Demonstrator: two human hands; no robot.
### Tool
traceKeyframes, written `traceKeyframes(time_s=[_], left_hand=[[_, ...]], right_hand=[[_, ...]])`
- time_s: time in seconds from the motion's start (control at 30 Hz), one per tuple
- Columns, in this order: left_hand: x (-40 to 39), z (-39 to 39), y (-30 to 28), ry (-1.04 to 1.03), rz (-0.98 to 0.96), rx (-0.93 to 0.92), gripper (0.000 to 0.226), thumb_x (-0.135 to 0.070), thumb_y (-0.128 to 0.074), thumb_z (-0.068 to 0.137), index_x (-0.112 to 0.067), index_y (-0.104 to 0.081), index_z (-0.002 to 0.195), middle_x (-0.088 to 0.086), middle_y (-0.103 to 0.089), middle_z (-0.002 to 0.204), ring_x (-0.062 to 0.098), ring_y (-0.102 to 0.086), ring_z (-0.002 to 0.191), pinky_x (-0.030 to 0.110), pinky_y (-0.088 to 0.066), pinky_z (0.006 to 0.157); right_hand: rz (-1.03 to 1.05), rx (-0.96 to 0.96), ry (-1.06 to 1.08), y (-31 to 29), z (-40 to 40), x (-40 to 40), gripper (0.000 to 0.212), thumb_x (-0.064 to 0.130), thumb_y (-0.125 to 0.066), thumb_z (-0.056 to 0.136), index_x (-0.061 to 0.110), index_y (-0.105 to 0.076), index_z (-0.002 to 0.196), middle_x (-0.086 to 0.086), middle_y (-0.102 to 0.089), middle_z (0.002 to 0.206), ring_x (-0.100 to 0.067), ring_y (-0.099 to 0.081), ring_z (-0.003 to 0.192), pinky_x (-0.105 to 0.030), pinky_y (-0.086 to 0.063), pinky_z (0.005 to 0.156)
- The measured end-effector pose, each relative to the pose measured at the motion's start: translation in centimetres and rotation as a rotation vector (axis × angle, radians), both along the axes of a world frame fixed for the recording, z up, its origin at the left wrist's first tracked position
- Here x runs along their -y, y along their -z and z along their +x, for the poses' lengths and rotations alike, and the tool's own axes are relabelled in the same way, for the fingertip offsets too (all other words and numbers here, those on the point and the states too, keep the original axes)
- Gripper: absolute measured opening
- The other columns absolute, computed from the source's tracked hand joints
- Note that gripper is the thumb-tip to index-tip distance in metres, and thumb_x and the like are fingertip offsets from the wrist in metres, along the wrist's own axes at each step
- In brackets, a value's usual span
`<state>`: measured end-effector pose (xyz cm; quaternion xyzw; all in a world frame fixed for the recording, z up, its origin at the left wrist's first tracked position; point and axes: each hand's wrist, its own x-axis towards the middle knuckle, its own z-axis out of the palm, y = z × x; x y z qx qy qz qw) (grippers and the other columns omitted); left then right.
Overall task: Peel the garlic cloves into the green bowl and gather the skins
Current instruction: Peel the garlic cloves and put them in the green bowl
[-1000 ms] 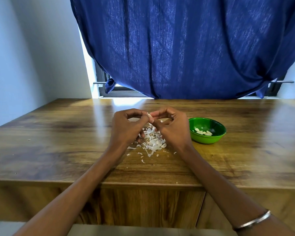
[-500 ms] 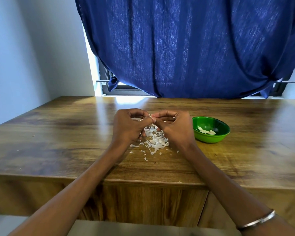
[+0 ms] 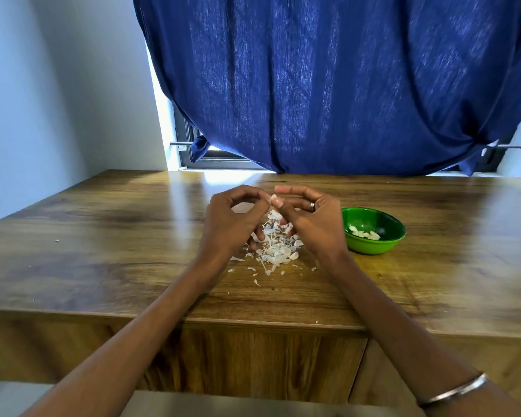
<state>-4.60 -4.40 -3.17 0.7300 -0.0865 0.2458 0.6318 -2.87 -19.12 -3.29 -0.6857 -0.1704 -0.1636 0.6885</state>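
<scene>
White clove pinched above the skins

A garlic clove (image 3: 273, 197) is pinched between the fingertips of the left hand (image 3: 233, 224) and right hand (image 3: 309, 222), held over the skins (image 3: 275, 246) piled on the wooden counter (image 3: 103, 251). Peeled cloves (image 3: 364, 233) are seen in the green bowl (image 3: 373, 230), just right of the right hand.

Wooden table (image 3: 103, 242): skins (image 3: 275, 251), green bowl (image 3: 373, 246).
</scene>
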Motion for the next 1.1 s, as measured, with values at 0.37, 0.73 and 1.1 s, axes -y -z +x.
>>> traceKeyframes(time_s=[0.37, 0.73, 1.1], left_hand=[[-0.6, 0.5, 0.8, -0.24, 0.35, 0.365, 0.01, -0.02, -0.085, 0.078, -0.021, -0.079, 0.087, -0.008, -0.071, 0.089, 0.01, -0.067, 0.063, 0.023, -0.055, 0.053], [-0.6, 0.7, 0.8, -0.192, 0.306, 0.378, 0.009, -0.018, -0.086, 0.078, -0.016, -0.082, 0.086, -0.007, -0.073, 0.09, 0.003, -0.066, 0.066, 0.025, -0.056, 0.053], [-0.6, 0.3, 0.5, -0.179, 0.218, 0.215, 0.017, -0.018, -0.091, 0.074, -0.01, -0.077, 0.08, -0.004, -0.072, 0.086, 0.01, -0.067, 0.049, 0.022, -0.048, 0.044]], right_hand=[[-0.042, -0.059, 0.0, -0.1, -0.3, 0.3, 0.022, 0.02, -0.083, 0.082, 0.012, -0.077, 0.101, -0.002, -0.079, 0.085, -0.01, -0.071, 0.061, -0.017, -0.047, 0.045], [-0.028, -0.048, -0.008, -0.2, -0.1, 0.6, 0.021, 0.014, -0.082, 0.078, 0.008, -0.078, 0.098, 0.002, -0.078, 0.091, -0.002, -0.069, 0.062, -0.011, -0.045, 0.047], [-0.201, 0.069, 0.053, 0.1, 0.0, 0.3, 0.015, 0.015, -0.082, 0.081, 0.019, -0.08, 0.095, 0.008, -0.078, 0.089, -0.001, -0.069, 0.065, -0.017, -0.051, 0.055]])
